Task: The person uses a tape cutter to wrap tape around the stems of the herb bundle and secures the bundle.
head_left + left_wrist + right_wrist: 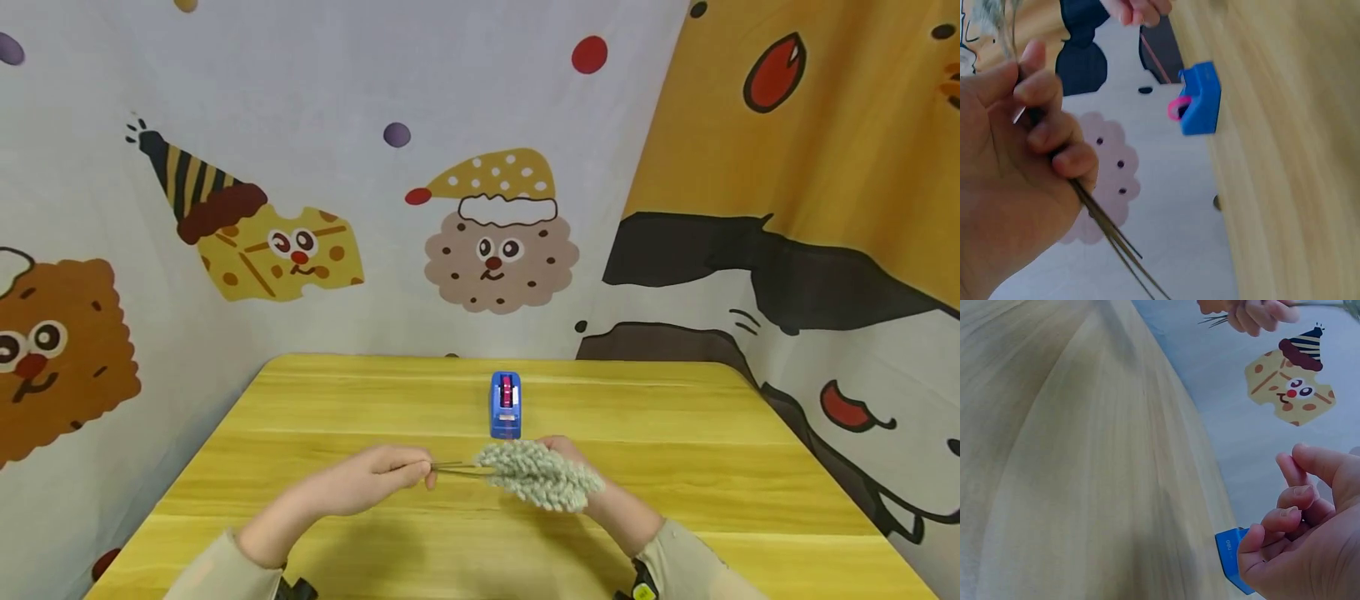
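Observation:
A bunch of pale green, fluffy grass heads on thin dark stems [540,477] hangs level above the table. The left hand [378,477] grips it by the stems, with the fuzzy heads pointing right. In the left wrist view, curled fingers [1072,159] wrap the stems, whose lower ends [1119,240] stick out below. My right hand [1310,525] has loosely bent fingers and nothing between them. From the head view, the heads overlap that hand and hide much of it. Just beyond both hands is a blue tape dispenser [506,427] with a pink roll.
The wood-grain table [337,400] has rounded far corners. Behind it and at both sides hangs a pale cloth [337,108] printed with cartoon food figures. Beige sleeves [232,575] cover the forearms, and dark wrist devices [642,581] sit at the cuffs.

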`<act>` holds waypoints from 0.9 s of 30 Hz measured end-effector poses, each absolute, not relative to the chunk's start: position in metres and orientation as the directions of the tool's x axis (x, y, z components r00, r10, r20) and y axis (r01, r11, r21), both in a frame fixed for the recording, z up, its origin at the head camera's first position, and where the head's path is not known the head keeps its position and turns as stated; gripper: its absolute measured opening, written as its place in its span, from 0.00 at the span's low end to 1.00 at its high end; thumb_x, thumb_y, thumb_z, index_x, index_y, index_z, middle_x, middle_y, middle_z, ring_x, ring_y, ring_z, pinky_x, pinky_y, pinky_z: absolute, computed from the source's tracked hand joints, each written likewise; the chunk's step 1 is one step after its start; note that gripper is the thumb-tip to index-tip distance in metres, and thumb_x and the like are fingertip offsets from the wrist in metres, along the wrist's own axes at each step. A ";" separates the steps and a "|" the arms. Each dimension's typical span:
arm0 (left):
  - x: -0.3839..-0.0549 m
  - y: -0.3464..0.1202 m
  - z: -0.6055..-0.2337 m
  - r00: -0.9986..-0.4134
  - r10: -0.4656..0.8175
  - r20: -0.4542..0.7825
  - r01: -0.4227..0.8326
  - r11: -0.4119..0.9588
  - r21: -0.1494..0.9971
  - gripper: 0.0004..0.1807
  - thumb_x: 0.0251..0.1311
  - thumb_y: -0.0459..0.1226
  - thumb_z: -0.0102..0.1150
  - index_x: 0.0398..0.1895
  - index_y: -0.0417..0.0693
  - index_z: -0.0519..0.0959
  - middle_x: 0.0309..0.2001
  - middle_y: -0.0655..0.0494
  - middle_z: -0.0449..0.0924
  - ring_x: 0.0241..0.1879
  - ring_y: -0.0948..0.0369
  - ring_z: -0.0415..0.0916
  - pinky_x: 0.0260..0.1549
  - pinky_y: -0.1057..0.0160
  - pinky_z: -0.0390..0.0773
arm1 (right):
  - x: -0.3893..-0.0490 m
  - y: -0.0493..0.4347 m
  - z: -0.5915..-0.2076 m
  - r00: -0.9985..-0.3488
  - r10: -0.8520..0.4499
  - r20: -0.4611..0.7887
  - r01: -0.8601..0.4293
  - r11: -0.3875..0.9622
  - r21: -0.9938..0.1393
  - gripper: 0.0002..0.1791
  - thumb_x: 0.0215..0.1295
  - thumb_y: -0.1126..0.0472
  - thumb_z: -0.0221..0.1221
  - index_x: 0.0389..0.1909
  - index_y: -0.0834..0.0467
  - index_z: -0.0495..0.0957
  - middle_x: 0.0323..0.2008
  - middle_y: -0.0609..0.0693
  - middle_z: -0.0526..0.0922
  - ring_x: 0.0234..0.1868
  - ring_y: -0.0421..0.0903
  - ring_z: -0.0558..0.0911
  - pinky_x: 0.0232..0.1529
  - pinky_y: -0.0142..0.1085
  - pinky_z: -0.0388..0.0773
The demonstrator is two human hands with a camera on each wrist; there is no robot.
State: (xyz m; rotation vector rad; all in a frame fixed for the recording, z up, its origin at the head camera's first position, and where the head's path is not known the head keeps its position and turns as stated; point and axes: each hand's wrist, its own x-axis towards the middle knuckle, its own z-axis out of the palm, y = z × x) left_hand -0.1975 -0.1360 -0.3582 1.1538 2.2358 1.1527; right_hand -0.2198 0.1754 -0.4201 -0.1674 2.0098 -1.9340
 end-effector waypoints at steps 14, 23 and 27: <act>-0.183 -0.110 -0.384 -0.435 0.900 -0.016 0.685 0.343 0.643 0.17 0.76 0.42 0.40 0.34 0.54 0.81 0.32 0.71 0.77 0.26 0.75 0.64 0.34 0.70 0.73 | -0.226 0.179 -0.417 -0.936 -0.324 -0.140 0.063 0.235 -0.970 0.12 0.61 0.57 0.64 0.29 0.64 0.84 0.12 0.43 0.62 0.18 0.41 0.61 0.31 0.36 0.67; -0.184 -0.084 -0.404 -0.548 0.837 0.013 0.708 0.455 0.539 0.14 0.73 0.44 0.46 0.32 0.56 0.80 0.30 0.70 0.77 0.25 0.74 0.67 0.30 0.70 0.72 | -0.232 0.181 -0.403 -0.945 -0.298 -0.132 0.046 0.277 -0.960 0.12 0.61 0.57 0.64 0.31 0.64 0.84 0.13 0.44 0.63 0.18 0.42 0.60 0.31 0.37 0.67; -0.185 -0.071 -0.409 -0.608 0.794 0.003 0.683 0.520 0.512 0.12 0.71 0.44 0.49 0.33 0.57 0.81 0.30 0.71 0.78 0.26 0.73 0.69 0.30 0.69 0.73 | -0.234 0.182 -0.396 -0.946 -0.299 -0.126 0.037 0.287 -0.957 0.13 0.60 0.55 0.65 0.29 0.63 0.84 0.13 0.45 0.63 0.18 0.43 0.61 0.33 0.37 0.67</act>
